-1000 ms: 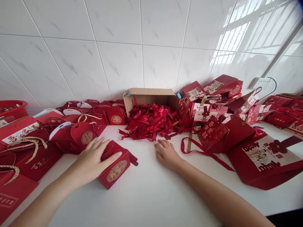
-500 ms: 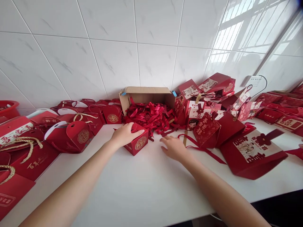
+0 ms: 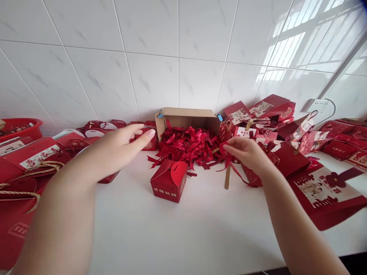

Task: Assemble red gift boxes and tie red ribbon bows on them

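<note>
the red paper favor box [image 3: 169, 181] stood upright on the white table [image 3: 172, 236], its curved flaps folded over the top, with neither hand on it. the right hand [image 3: 246, 151] had its thumb and fingertips drawn together, apparently pinching a red ribbon [image 3: 222, 148] near a gold strip [image 3: 227, 177]. the left hand [image 3: 119, 149] was spread wide, holding nothing that showed, in front of other red boxes [image 3: 150, 145]; whether it touched any could not be told. the step in hand seemed to be taking up the ribbon, beside the heap of ribbons [image 3: 187, 147] at the cardboard carton [image 3: 187, 112]. the next move probably called for a firm pinch, the ribbon drawn clear of the strip.
</note>
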{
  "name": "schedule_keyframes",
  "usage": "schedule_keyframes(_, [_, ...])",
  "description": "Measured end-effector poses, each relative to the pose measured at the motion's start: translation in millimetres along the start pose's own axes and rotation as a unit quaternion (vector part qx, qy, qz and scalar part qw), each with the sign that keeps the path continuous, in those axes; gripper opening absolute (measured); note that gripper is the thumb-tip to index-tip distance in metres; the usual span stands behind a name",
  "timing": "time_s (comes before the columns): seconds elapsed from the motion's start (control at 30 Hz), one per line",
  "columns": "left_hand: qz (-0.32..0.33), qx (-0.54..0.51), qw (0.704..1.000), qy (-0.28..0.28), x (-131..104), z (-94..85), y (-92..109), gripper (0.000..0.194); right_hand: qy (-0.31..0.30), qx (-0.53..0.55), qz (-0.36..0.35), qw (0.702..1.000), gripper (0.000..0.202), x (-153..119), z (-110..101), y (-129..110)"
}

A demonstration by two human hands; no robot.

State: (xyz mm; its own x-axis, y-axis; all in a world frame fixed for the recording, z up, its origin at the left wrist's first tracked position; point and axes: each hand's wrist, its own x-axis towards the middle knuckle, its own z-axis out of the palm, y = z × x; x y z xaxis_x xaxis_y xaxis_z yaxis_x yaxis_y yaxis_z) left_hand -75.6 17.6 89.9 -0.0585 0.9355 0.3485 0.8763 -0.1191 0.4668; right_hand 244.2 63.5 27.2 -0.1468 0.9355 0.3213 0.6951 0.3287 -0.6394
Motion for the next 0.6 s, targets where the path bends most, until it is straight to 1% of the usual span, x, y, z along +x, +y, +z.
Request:
schedule_keyframes(0.03, [0.02, -0.053, 0.998, 0.02, -6, -7.0, 6, 0.058, 0.025, 0.1, -0.03, 0.994, 0.029, -2, -8, -18])
schedule_keyframes(0.07, [0.051, -0.124, 0.99, 0.047, -13, -10.1, 14, 0.051, 0.037, 0.169, -0.057, 0.983, 0.026, -6, -13, -36])
schedule_keyframes(0.1, [0.094, -0.205, 0.972, 0.072, -20, -9.5, 21, 0.042, 0.023, 0.216, -0.078, 0.973, 0.024, -12, -17, -53])
schedule_keyframes(0.13, [0.138, -0.29, 0.944, 0.069, -26, -5.8, 28, 0.034, -0.015, 0.246, -0.096, 0.964, 0.021, -19, -17, -69])
schedule_keyframes(0.17, [0.17, -0.364, 0.914, 0.052, -30, -0.2, 35, 0.029, -0.061, 0.267, -0.115, 0.955, 0.019, -25, -16, -82])
schedule_keyframes(0.2, [0.185, -0.409, 0.894, 0.009, -33, 6.4, 40, 0.029, -0.105, 0.276, -0.129, 0.947, 0.017, -31, -12, -93])
schedule_keyframes(0.27, [0.177, -0.451, 0.867, -0.115, -35, 18.6, 45, 0.03, -0.151, 0.289, -0.148, 0.934, 0.012, -40, -2, -107])
schedule_keyframes(0.33, [0.145, -0.448, 0.848, -0.245, -33, 25.6, 46, 0.03, -0.158, 0.309, -0.148, 0.926, 0.011, -42, 8, -111])
schedule_keyframes(0.37, [0.129, -0.441, 0.839, -0.291, -32, 26.7, 45, 0.031, -0.161, 0.321, -0.144, 0.922, 0.014, -41, 12, -110])
schedule_keyframes(0.4, [0.115, -0.436, 0.833, -0.32, -30, 26.4, 43, 0.034, -0.167, 0.331, -0.137, 0.919, 0.017, -40, 14, -108])
schedule_keyframes(0.43, [0.106, -0.434, 0.831, -0.331, -29, 25.0, 41, 0.036, -0.172, 0.341, -0.129, 0.915, 0.019, -38, 15, -106])
schedule_keyframes(0.47, [0.099, -0.436, 0.833, -0.326, -28, 22.8, 39, 0.038, -0.182, 0.348, -0.121, 0.912, 0.02, -36, 15, -103])
schedule_keyframes(0.53, [0.095, -0.448, 0.84, -0.291, -26, 17.6, 36, 0.04, -0.211, 0.368, -0.102, 0.9, 0.018, -33, 11, -99])
schedule_keyframes(0.6, [0.103, -0.454, 0.848, -0.254, -25, 13.1, 33, 0.041, -0.262, 0.408, -0.091, 0.87, 0.014, -33, 5, -93])
